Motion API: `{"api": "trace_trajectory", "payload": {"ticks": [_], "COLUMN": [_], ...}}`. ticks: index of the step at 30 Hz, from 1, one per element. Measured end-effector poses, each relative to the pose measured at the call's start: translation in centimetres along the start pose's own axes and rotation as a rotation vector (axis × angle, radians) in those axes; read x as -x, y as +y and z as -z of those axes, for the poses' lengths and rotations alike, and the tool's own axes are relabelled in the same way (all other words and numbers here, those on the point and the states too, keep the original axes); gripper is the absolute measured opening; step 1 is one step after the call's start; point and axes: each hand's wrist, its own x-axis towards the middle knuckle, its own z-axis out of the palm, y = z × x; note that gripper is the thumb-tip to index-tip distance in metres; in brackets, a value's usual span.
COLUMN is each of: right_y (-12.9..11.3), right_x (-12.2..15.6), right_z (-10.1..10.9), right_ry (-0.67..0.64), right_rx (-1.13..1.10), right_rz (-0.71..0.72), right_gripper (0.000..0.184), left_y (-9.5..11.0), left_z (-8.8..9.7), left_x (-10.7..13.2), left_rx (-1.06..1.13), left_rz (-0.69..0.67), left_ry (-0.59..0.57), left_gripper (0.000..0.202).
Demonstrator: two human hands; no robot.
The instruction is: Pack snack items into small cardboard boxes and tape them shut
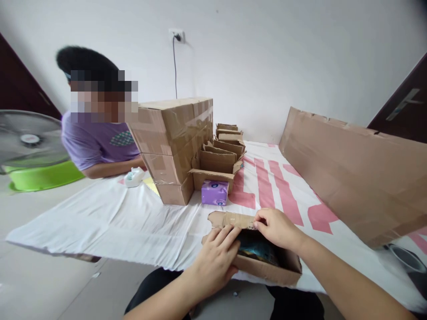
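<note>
"Carton [267, 269], opened: where does it lie?"
"Directly beneath the left hand [216, 253], which is spread across it, whether gripping cannot be told, and the right hand [275, 227], pinching the raised flap [238, 219]."
"And farther off?"
"Beyond the left hand, a purple box [214, 194]; behind that, open cartons [218, 161]; ahead-left of both hands, stacked cartons [180, 153]."

Left hand [216, 252] on cardboard box [271, 272], right hand [278, 229] pinching its flap [235, 219], purple carton [214, 194] beyond
</note>
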Motion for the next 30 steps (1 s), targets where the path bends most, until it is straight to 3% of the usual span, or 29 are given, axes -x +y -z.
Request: {"api": "trace_trajectory", "payload": {"ticks": [9,15,17,20,23,26,30], "right_y": [0.1,1.3,2.4,5.0,8.6,12.2,15.7], "right_x": [-0.6,-0.5,0.1,1.9,4.8,8.6,13.9], "right_z": [-0.5,0.3,0.9,1.6,1.3,-0.4,-3.6], "right_ry": [0.113,0.168,0.242,0.432,0.603,0.66,0.602], "right_rx": [0.083,-0.02,-0.132,-0.312,-0.358,-0.298,-0.151], "right_rz": [-0.078,-0.064,-0.033,-0.034,-0.126,-0.213,-0.241], "right_gripper": [0.018,0.018,0.017,0.018,0.023,0.027,0.025], "left_y": [-0.2,-0.2,-0.2,-0.3,-0.6,-1.3,-2.1], "left_z": [-0.4,-0.6,-0.6,-0.6,-0.6,-0.8,-1.0], "left_x": [0.0,0.3,0.4,0.7,0.8,0.8,0.3], "left_rx": [0.022,0.037,0.039,0.043,0.043,0.085,0.166], "left_rz": [0.007,0.023,0.036,0.021,-0.043,-0.049,-0.048], "left_ry": [0.039,0.022,0.011,0.002,0.018,0.059,0.126], "left_gripper": [0.048,0.041,0.039,0.058,0.083,0.068,0.064]}}
